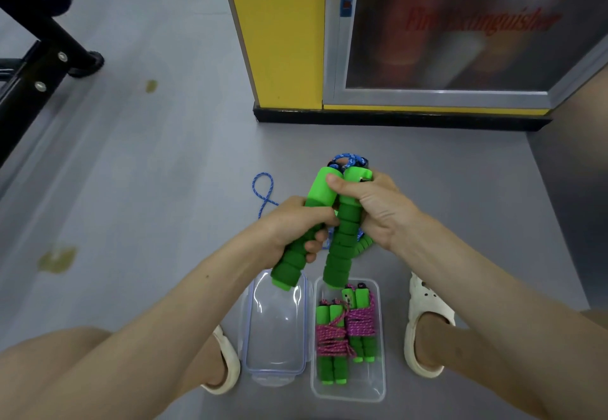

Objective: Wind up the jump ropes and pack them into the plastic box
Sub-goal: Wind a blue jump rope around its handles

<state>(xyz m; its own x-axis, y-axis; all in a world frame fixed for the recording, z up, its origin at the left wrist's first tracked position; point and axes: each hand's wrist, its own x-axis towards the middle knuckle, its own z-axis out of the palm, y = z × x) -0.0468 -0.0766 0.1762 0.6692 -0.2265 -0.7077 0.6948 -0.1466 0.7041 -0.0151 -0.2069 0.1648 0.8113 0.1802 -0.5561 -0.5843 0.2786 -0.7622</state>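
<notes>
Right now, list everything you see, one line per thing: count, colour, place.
plastic box: one, clear, on the grey floor, bottom centre
lid: one, clear, on the floor just left of the plastic box
wound jump ropes: two, pink cord on green handles, side by side in the plastic box
blue jump rope: one, blue cord with green foam handles, handles raised at centre, a cord loop on the floor
fire extinguisher cabinet: one, grey-framed, in the yellow wall
metal frame: one, black, top left
slippers: two, off-white, flanking box and lid
left hand: grips one green handle
right hand: grips the other handle
</notes>
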